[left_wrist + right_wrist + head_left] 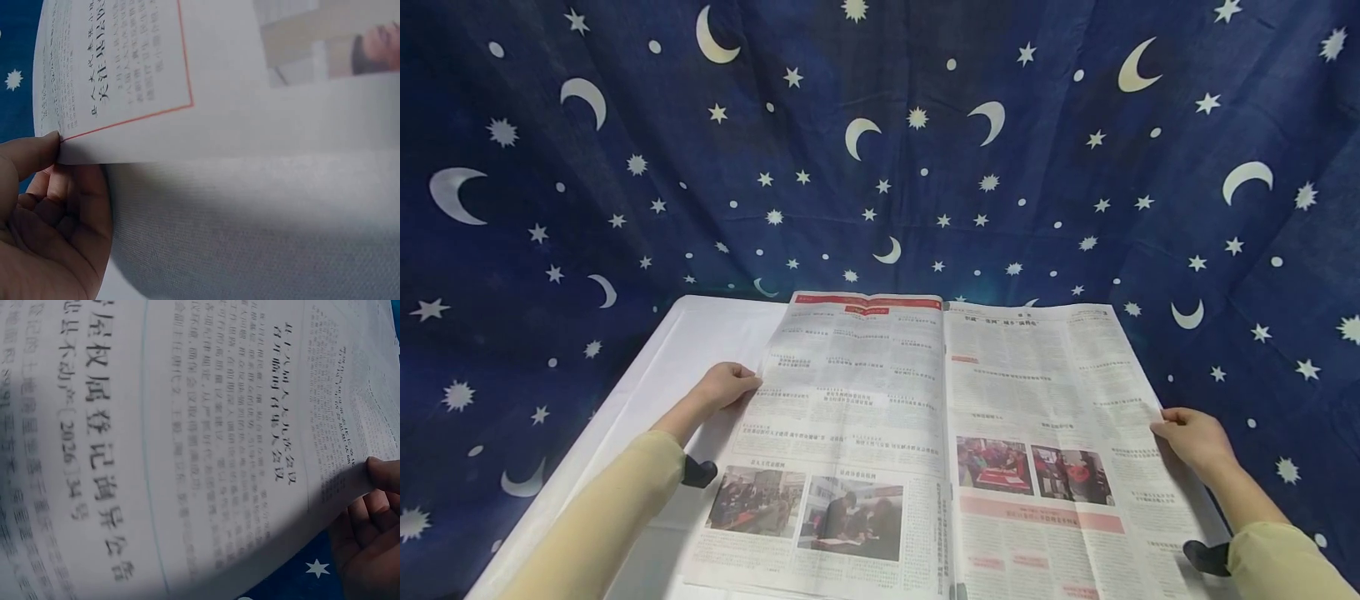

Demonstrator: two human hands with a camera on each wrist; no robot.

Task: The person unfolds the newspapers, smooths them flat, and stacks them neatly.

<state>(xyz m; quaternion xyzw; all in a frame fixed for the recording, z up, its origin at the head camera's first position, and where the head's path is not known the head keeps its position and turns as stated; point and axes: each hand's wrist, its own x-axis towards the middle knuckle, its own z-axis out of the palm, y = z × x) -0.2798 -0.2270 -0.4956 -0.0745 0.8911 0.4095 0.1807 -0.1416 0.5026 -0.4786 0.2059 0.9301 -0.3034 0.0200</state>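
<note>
A newspaper (880, 417) lies spread wide in the head view, its two pages meeting at a fold down the middle. My left hand (727, 387) pinches the outer edge of the left page. In the left wrist view the thumb of the left hand (53, 212) presses on top of the paper (219, 119), with the other fingers curled beneath. On the far side, my right hand (1198, 437) pinches the right page's outer edge. The right wrist view shows the right hand (372, 531) gripping the lifted, bowed sheet (231, 456) between thumb and fingers.
A white table (715, 325) lies under the newspaper, its surface showing at the left. Behind and around it hangs a dark blue cloth (820, 192) printed with moons and stars. Dark wrist straps or mounts (700, 473) sit by both cuffs.
</note>
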